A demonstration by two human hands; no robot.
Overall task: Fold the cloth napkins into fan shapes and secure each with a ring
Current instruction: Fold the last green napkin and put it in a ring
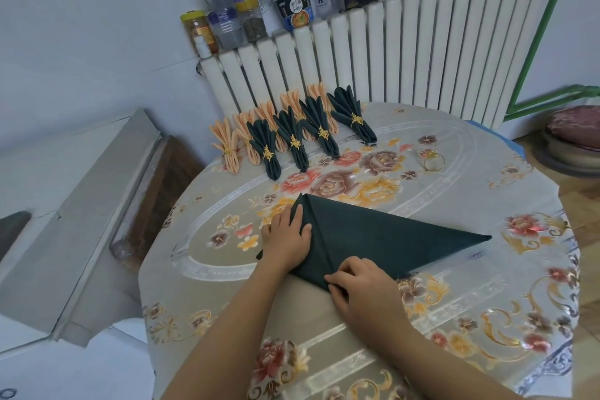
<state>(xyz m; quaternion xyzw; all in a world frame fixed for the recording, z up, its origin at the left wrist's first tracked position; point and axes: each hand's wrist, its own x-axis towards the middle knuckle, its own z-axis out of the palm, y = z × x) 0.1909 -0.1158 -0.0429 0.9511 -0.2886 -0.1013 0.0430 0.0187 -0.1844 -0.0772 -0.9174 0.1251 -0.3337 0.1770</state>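
Note:
A dark green napkin [383, 237] lies folded into a triangle in the middle of the round table [207, 295]. My left hand [287, 239] presses flat on its left side, along a folded strip. At the near corner my right hand [360, 286] pinches the cloth's edge. A loose gold ring [434, 161] rests on the table at the right, beyond the napkin. At the far edge stand several finished fans held in gold rings, dark green ones [293, 140] in front and peach ones [227, 146] behind.
A white radiator [406, 52] runs behind the table, with jars, bottles and boxes [227, 23] on its top. A grey cabinet [81, 204] stands to the left. A cushioned stool [574, 136] is at the right.

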